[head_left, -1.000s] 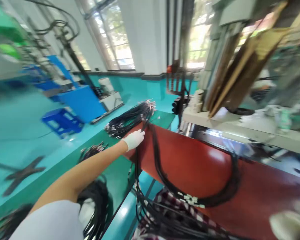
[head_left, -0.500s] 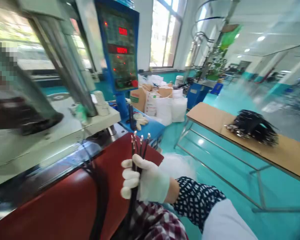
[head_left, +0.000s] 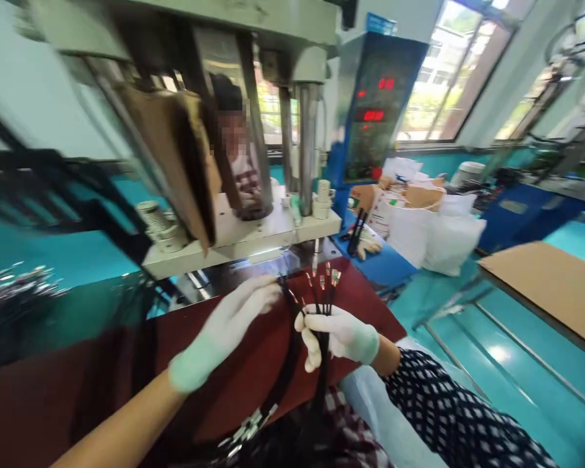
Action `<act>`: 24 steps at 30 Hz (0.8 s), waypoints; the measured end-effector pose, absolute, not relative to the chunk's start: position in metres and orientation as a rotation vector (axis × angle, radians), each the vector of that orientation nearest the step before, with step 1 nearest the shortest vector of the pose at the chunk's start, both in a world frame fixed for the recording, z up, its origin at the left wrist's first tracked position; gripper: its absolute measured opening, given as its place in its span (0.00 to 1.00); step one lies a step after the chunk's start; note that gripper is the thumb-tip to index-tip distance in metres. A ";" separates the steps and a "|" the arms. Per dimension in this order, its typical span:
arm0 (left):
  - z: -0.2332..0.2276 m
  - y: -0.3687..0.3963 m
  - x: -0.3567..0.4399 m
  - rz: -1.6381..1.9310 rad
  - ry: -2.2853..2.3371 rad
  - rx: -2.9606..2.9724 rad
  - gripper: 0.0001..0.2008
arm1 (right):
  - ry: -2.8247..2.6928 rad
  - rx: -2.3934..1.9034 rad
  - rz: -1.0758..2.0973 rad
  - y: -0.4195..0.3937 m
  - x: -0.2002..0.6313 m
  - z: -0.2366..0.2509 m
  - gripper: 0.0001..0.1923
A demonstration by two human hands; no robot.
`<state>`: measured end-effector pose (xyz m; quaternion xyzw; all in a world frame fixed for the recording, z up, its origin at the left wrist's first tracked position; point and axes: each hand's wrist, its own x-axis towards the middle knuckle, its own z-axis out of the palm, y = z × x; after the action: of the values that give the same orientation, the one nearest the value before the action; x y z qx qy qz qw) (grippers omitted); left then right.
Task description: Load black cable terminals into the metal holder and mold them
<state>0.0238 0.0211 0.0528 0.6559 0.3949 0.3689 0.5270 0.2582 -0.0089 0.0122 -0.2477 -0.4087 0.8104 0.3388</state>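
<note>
In front of us stands the press [head_left: 253, 130] over the red desk [head_left: 253, 364], and above that desk we hold a bunch of thin black cables [head_left: 316, 325]; they look light and limp, sagging below our grip, so we judge them best held close under the ends. Our right hand [head_left: 338, 335] has its fingers clamped round the bunch, our left hand [head_left: 224, 331] touches one strand with fingers nearly straight, and the small metal terminals [head_left: 324, 279] fan out on top, likely easy to bend
</note>
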 end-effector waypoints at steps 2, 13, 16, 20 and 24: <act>0.051 0.041 0.045 0.849 0.775 1.415 0.35 | -1.099 -0.723 2.183 -0.004 0.247 0.008 0.20; 0.022 0.081 0.031 0.752 1.197 1.940 0.24 | -0.846 -0.961 1.939 0.014 0.220 -0.011 0.24; 0.002 0.095 0.012 0.493 1.740 2.389 0.18 | -0.855 -0.980 1.937 0.016 0.223 -0.018 0.24; -0.017 0.111 0.022 0.120 1.848 2.604 0.20 | -0.901 -1.113 1.888 0.016 0.219 -0.018 0.28; -0.014 0.111 0.036 -0.013 1.810 2.622 0.15 | -1.126 -1.241 1.743 0.016 0.217 -0.008 0.28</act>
<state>0.0364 0.1110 -0.0138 0.8228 0.5679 -0.0042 -0.0222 0.2173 0.0158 -0.0077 -0.4801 -0.4354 0.6742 0.3540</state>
